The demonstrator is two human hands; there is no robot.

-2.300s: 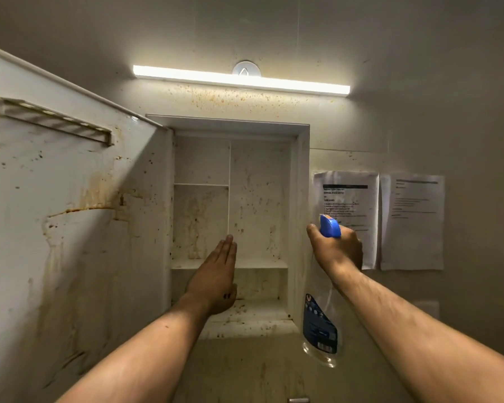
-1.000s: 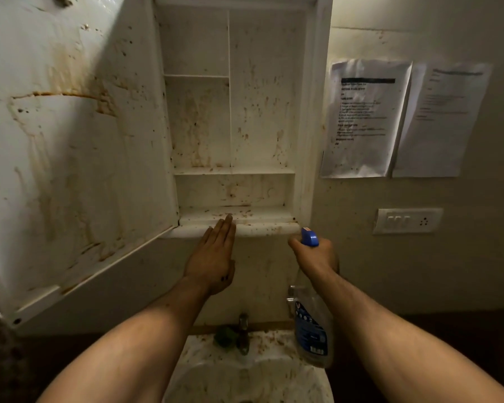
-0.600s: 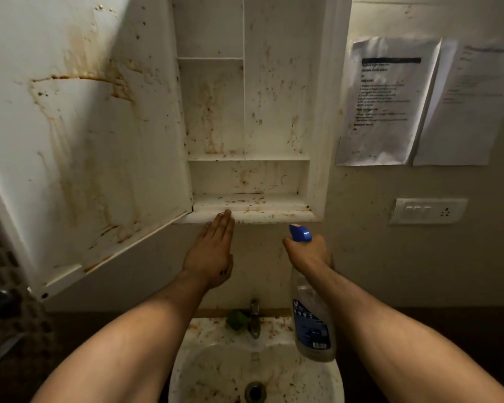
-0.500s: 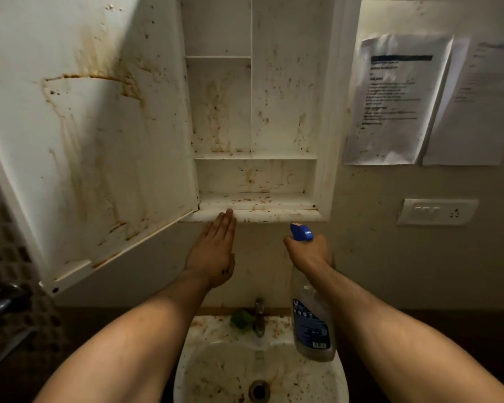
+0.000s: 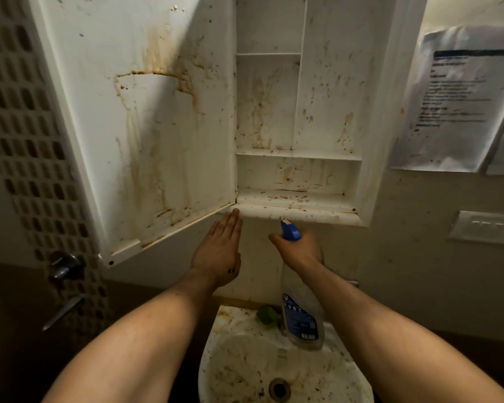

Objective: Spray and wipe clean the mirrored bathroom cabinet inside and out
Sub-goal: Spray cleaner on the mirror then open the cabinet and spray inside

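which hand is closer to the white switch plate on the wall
Right. The right hand, holding the spray bottle, is left of and slightly below the switch plate; the left hand is farther left, beneath the lower left corner of the cabinet.

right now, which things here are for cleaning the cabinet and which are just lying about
For the job: spray bottle in the right hand; open cabinet; its stained door; left hand, flat, at the cabinet's lower edge.

Just there: sink; green lump on its rim, perhaps a scrubber; papers on the wall; switch plate; metal handle.
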